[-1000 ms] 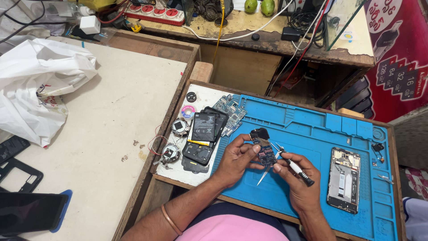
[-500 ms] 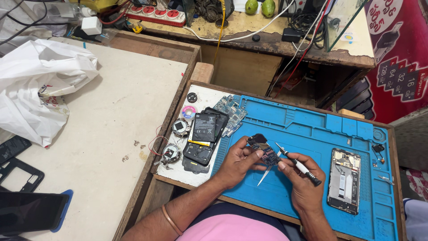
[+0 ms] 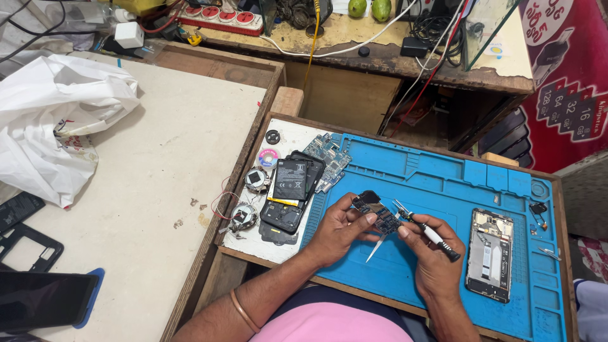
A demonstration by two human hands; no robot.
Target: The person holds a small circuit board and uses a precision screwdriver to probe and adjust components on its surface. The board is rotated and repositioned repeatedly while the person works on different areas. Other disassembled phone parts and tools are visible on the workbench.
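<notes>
My left hand holds a small dark phone circuit board above the blue work mat. My right hand grips a thin screwdriver with a white and black handle, its tip touching the board. A pair of silver tweezers lies on the mat just under the hands. An opened phone frame rests on the mat to the right of my right hand.
Stacked black phone batteries and parts, another circuit board and small round parts lie left of the mat. A white plastic bag and phone frames sit on the pale table at left. A red power strip and cables crowd the far bench.
The hands, board and screwdriver stay in nearly the same place; the screwdriver handle has dipped slightly lower to the right.
</notes>
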